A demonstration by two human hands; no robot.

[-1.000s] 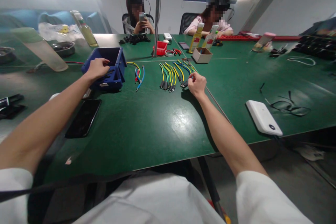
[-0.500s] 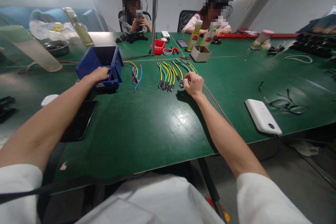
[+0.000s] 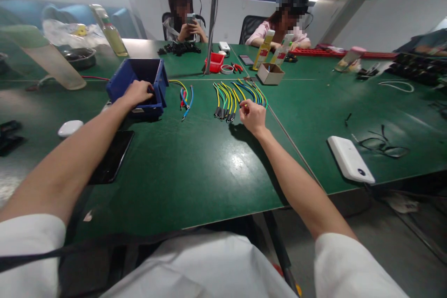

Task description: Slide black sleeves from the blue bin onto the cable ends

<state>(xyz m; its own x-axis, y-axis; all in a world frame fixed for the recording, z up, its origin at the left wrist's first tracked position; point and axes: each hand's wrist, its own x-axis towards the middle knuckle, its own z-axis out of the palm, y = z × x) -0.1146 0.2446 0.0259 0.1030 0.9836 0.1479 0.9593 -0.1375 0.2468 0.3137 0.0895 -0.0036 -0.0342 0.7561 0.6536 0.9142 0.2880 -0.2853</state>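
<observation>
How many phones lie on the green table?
2: a black phone, partly hidden by the left forearm, near the blue bin; another phone farther back, beside the yellow bottle. Others may be hidden.

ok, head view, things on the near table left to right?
Green-capped bottle → blue bin → small wire cluster → larger row of wires → white device. Overlapping things left out.
</observation>
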